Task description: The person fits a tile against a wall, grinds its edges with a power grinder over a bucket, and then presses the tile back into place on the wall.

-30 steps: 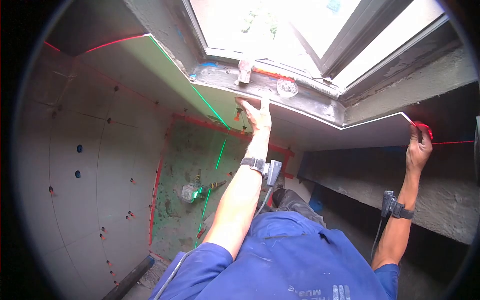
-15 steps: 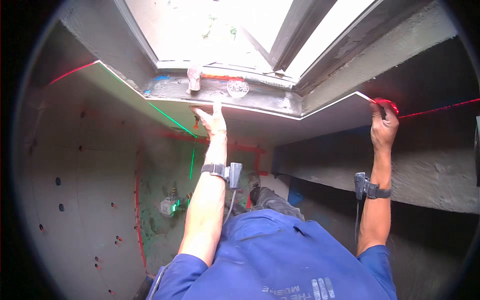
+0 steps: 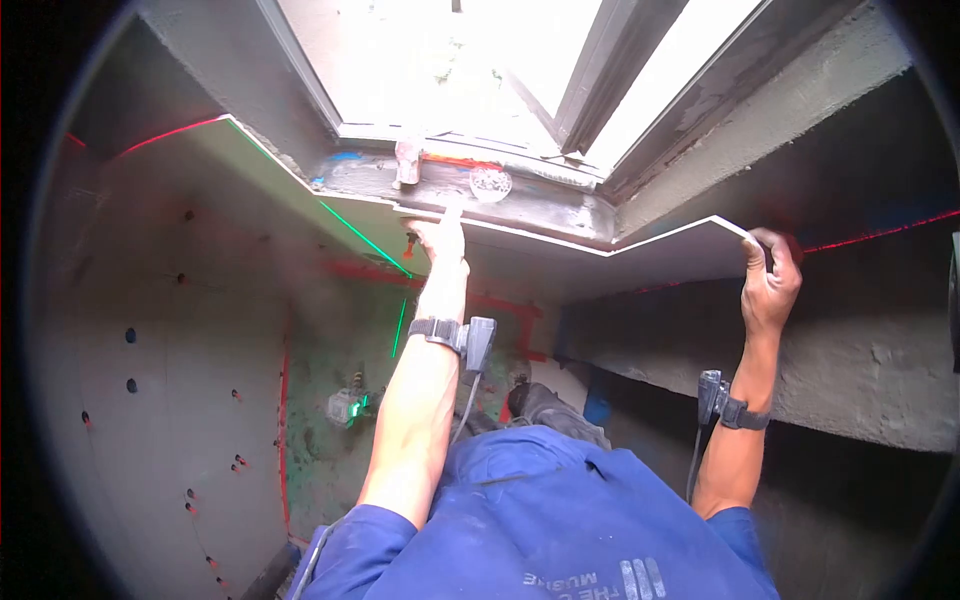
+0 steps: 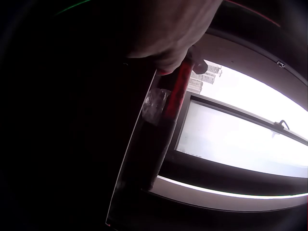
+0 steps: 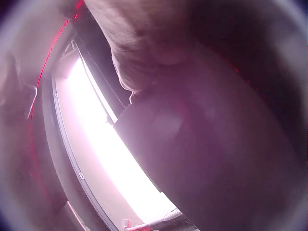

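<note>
A large grey tile (image 3: pixel 560 260) with a pale cut edge stands below the window sill, its top stepping up at the right. My left hand (image 3: pixel 440 240) holds its upper left edge, one digit reaching up over the rim and others spread against the face. In the left wrist view this hand meets the tile's thin edge beside the hammer handle (image 4: pixel 179 91). At the right end my right hand (image 3: pixel 772 285) pinches the tile edge, with the thumb in front and the fingers bent behind. The right wrist view shows the tile face (image 5: pixel 202 144) close below that hand.
On the sill (image 3: pixel 350 178) lie a hammer (image 3: pixel 408 163) and a clear bag of small white pieces (image 3: pixel 490 184). Another tile (image 3: pixel 270 185) adjoins at left. A laser level (image 3: pixel 345 407) sits on the floor. Tiled wall (image 3: pixel 160 440) with orange-tipped spacers is left; a rough ledge (image 3: pixel 840 370) is right.
The head view has swung right, then slightly back. Both hands stay on the tile. The bright red laser glow on the right fingertips has gone, and the tile's right end has shifted slightly.
</note>
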{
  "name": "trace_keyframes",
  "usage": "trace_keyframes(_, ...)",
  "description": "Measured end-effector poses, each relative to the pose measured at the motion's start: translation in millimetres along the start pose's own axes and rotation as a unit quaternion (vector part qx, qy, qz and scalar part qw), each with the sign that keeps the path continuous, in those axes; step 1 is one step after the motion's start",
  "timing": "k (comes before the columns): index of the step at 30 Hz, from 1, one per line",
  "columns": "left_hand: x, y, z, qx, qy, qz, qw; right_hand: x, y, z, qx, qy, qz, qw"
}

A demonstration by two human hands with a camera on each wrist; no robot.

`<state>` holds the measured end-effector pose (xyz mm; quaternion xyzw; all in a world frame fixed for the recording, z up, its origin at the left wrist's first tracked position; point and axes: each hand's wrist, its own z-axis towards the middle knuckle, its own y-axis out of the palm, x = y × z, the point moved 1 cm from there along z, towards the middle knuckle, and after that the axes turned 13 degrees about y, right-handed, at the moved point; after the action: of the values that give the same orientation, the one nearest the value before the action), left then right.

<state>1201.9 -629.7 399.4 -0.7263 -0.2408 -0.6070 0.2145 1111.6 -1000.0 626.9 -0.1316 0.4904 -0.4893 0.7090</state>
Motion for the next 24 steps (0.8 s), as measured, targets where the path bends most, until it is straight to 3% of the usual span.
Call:
trace_keyframes(2,-7.5,6.9,7.3,0.005,-0.005,0.014,1.000,-2.5,-1.2,-1.9,0.010,-0.048,-0.011,0.999)
trace_keyframes(3,-12.3,9.0,11.6,0.003,0.058,0.069,0.996,-5.1,-2.0,-4.4,0.009,-0.039,-0.009,0.999)
trace_keyframes(8,-19.3,3.2,8.6,-0.012,0.134,0.147,0.980,-16.4,-20.4,-13.2,0.002,-0.012,0.042,0.999)
trace_keyframes(10,-9.3,-12.6,-10.7,0.008,0.132,0.012,0.991,-25.5,-33.0,-18.4,0.027,-0.093,-0.032,0.995)
trace_keyframes(11,3.0,-22.6,-21.2,0.028,0.104,0.073,0.992,-28.5,-38.1,-23.7,0.025,-0.099,-0.028,0.994)
trace_keyframes(16,7.9,-113.1,-66.5,0.105,0.090,0.082,0.987,-55.8,-49.7,-51.7,-0.019,-0.159,-0.015,0.987)
trace_keyframes(17,22.5,-133.2,-82.0,0.095,0.007,0.011,0.995,-60.1,-47.7,-58.3,-0.029,-0.172,0.010,0.985)
trace_keyframes(18,-32.8,-166.4,-69.2,0.169,0.110,0.080,0.976,-61.6,-43.7,-64.5,-0.038,-0.185,0.035,0.981)
trace_keyframes(20,-22.5,-199.2,-99.0,0.196,0.104,0.130,0.966,-66.7,-38.1,-74.5,-0.070,-0.190,0.064,0.977)
trace_keyframes(21,0.2,-203.0,-120.3,0.185,0.077,0.054,0.978,-69.4,-34.9,-78.1,-0.086,-0.190,0.085,0.974)
trace_keyframes(24,8.1,-216.4,-135.3,0.211,0.041,0.090,0.972,-75.5,-29.1,-85.9,-0.092,-0.189,0.091,0.973)
